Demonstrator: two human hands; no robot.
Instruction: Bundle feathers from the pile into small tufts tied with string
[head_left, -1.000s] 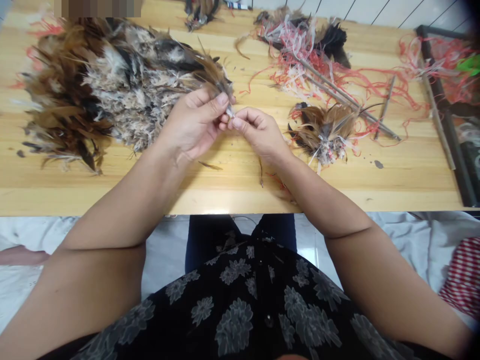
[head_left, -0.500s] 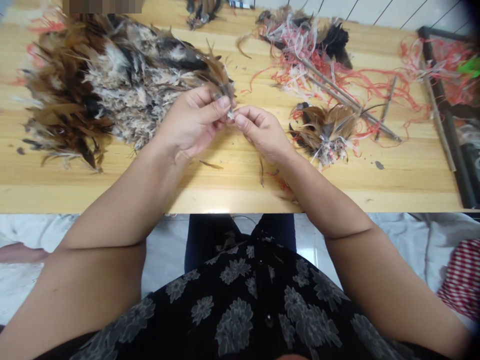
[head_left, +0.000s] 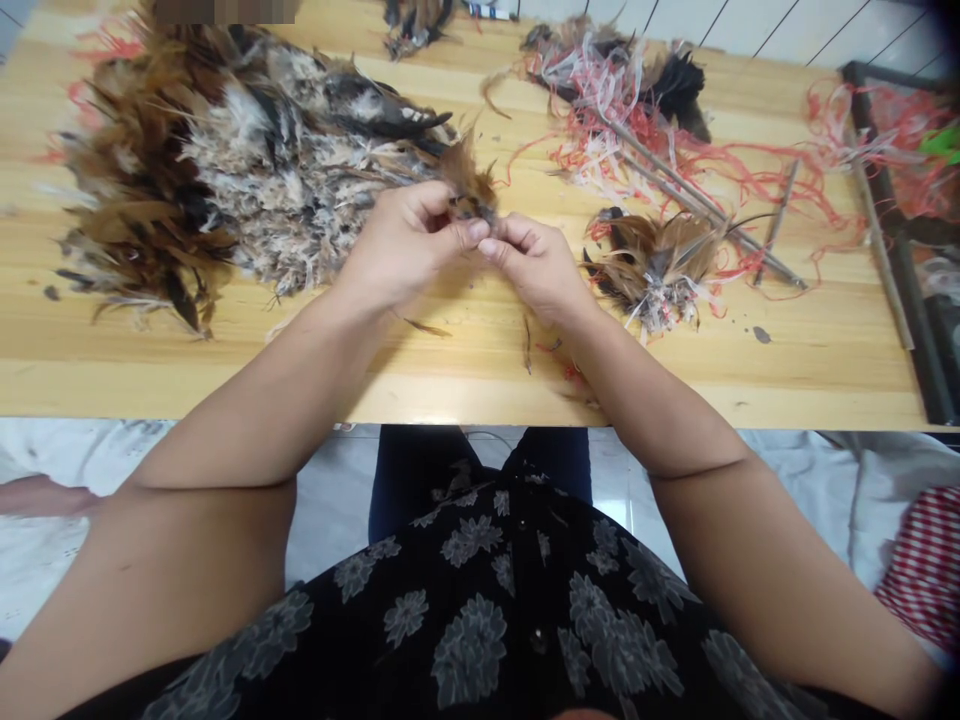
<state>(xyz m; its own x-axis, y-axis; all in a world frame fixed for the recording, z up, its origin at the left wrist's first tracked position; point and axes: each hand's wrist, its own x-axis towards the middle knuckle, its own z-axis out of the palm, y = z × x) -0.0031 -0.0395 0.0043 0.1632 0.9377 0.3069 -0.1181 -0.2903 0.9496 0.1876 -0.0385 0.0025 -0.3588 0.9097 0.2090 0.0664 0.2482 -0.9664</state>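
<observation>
Vs ½ sec ago: rolled L hand [head_left: 401, 240] over, hiding most of palm & curled fingers prev. in view. Lowered L thumb [head_left: 466, 235] twd 4 o'clock, bringing tip right up beside R thumb [head_left: 501, 252]; prev. w/ clear gap btwn. Moved feather tuft [head_left: 469, 180] slightly twd 4 o'clock too, & turned it: now fanned approx. 11 to 2 o'clock, prev. narrower & mostly at 11. Covered pale stem end, prev. showing btwn fingertips. Uncovered more of dark feather [head_left: 420, 125] at 2–3 o'clock edge of lg. feather pile [head_left: 285, 180].
</observation>
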